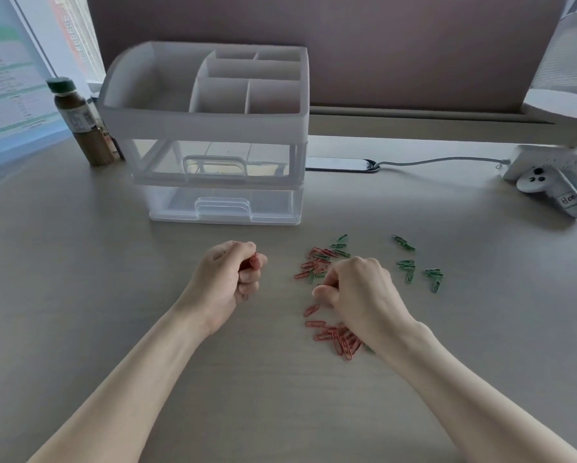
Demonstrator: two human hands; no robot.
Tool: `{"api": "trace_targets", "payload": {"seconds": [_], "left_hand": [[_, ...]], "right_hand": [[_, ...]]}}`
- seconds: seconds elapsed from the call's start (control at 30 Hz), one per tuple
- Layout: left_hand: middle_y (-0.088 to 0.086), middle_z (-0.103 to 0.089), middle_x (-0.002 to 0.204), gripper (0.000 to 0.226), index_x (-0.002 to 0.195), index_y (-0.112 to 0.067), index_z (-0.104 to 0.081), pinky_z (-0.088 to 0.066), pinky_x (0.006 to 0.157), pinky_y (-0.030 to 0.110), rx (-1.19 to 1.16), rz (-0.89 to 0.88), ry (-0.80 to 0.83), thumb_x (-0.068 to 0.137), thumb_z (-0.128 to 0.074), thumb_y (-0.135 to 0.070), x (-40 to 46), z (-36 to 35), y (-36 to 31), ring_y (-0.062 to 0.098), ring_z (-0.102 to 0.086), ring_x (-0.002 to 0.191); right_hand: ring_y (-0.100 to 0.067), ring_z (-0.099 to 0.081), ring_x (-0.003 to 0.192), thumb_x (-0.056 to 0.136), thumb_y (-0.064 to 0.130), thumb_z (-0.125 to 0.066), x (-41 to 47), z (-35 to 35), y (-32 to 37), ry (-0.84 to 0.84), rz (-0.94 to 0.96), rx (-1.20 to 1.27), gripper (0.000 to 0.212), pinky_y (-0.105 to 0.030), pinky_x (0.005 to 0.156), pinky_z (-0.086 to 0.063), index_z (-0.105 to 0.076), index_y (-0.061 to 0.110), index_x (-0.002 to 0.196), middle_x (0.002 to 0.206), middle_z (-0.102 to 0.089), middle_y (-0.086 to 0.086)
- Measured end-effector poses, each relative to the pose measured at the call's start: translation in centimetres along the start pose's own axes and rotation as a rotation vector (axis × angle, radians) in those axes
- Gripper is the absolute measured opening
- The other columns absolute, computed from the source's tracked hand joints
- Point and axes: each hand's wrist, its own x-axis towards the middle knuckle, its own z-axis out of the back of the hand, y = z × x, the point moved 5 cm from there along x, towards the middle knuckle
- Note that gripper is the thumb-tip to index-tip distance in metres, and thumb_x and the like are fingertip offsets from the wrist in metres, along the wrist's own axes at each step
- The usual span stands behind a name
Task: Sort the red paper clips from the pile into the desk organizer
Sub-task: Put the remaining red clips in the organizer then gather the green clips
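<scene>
A white desk organizer (207, 123) with open top compartments and two clear drawers stands at the back of the desk. My left hand (228, 282) is curled into a fist in front of it, holding several red paper clips (252, 260). A mixed pile of red and green clips (317, 262) lies to the right. My right hand (360, 292) rests over that pile with fingers curled down; what they pinch is hidden. A second bunch of red clips (338, 337) lies beside my right wrist. Green clips (420, 269) are scattered further right.
A brown bottle with a green cap (78, 121) stands left of the organizer. A white power strip with cable (540, 162) and a white game controller (554, 192) sit at the far right. A partition wall runs behind the desk.
</scene>
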Motion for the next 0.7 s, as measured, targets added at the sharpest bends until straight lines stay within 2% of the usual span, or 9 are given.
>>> {"api": "trace_targets", "payload": {"seconds": [0.07,0.17,0.27,0.37,0.43,0.5,0.6,0.67,0.7], "left_hand": [[0.004,-0.045,0.07,0.034,0.062,-0.018,-0.046,-0.023,0.045,0.021,-0.201,0.08,0.044,0.095,-0.047,-0.009,0.1,-0.3,0.5,0.009,-0.029,0.051],[0.002,-0.045,0.07,0.032,0.066,-0.014,-0.053,-0.025,0.045,0.018,-0.356,0.18,0.136,0.096,-0.046,-0.006,0.0,-1.1,1.1,0.007,-0.029,0.052],[0.003,-0.047,0.071,0.015,0.091,-0.007,-0.058,-0.027,0.043,0.018,-0.495,0.266,0.166,0.09,-0.044,-0.002,-0.1,-1.7,1.8,0.008,-0.032,0.051],[0.005,-0.049,0.071,0.02,0.096,-0.003,-0.06,-0.029,0.043,0.019,-0.558,0.311,0.186,0.088,-0.042,-0.004,-0.3,-2.3,2.3,0.009,-0.034,0.051],[0.003,-0.047,0.069,0.017,0.093,-0.004,-0.06,-0.028,0.043,0.02,-0.506,0.313,0.186,0.091,-0.044,-0.01,-0.4,-2.6,2.5,0.009,-0.034,0.051],[-0.001,-0.041,0.065,0.017,0.09,-0.008,-0.064,-0.025,0.044,0.02,-0.286,0.239,0.169,0.093,-0.052,-0.02,-0.6,-2.7,2.4,0.01,-0.03,0.051],[-0.008,-0.042,0.062,0.031,0.088,-0.023,-0.07,-0.031,0.048,0.021,0.511,-0.123,0.163,0.082,-0.067,-0.054,-1.2,-2.6,1.6,0.009,-0.035,0.053],[-0.019,-0.058,0.075,0.052,0.099,-0.033,-0.069,-0.043,0.06,0.02,1.058,-0.352,0.197,0.07,-0.062,-0.076,-2.0,-3.1,1.5,0.001,-0.053,0.063],[-0.021,-0.061,0.083,0.062,0.105,-0.036,-0.069,-0.046,0.066,0.02,1.22,-0.421,0.216,0.066,-0.057,-0.082,-2.4,-3.4,1.5,-0.002,-0.057,0.07]], "right_hand": [[-0.018,-0.064,0.073,0.081,0.033,-0.076,-0.1,0.4,-0.5,0.016,0.022,-0.015,0.014,-0.037,0.07,-0.056,-0.071,0.021,0.076,0.077,-0.068,0.004],[-0.013,-0.062,0.074,0.085,0.028,-0.073,-0.3,0.7,-0.7,0.048,0.106,-0.048,0.008,-0.032,0.068,-0.054,-0.069,0.022,0.081,0.079,-0.067,0.006],[0.001,-0.054,0.069,0.089,0.017,-0.068,-0.6,0.7,-0.6,0.051,0.216,-0.106,0.005,-0.02,0.061,-0.045,-0.066,0.02,0.086,0.079,-0.063,0.012],[0.007,-0.051,0.071,0.087,0.001,-0.06,-0.9,0.6,-0.7,0.063,0.3,-0.158,0.02,-0.01,0.059,-0.036,-0.062,0.021,0.091,0.081,-0.059,0.017],[0.0,-0.054,0.075,0.088,0.001,-0.059,-0.9,0.6,-0.8,0.062,0.319,-0.148,0.019,-0.014,0.06,-0.039,-0.061,0.02,0.091,0.085,-0.061,0.014],[-0.007,-0.058,0.079,0.091,0.007,-0.059,-0.9,0.9,-1.0,0.045,0.31,-0.09,0.013,-0.021,0.065,-0.045,-0.062,0.019,0.091,0.087,-0.063,0.01],[0.004,-0.058,0.07,0.093,0.012,-0.061,-0.8,2.0,-1.6,-0.046,0.24,0.143,0.01,-0.011,0.063,-0.042,-0.066,0.021,0.091,0.079,-0.063,0.015],[0.002,-0.051,0.054,0.095,0.01,-0.059,-0.6,2.8,-2.5,-0.081,0.137,0.378,0.014,-0.01,0.053,-0.038,-0.065,0.02,0.087,0.067,-0.058,0.012],[-0.001,-0.046,0.052,0.097,0.009,-0.056,-0.6,3.0,-3.0,-0.063,0.084,0.554,0.017,-0.013,0.052,-0.037,-0.064,0.018,0.085,0.064,-0.055,0.009]]}}
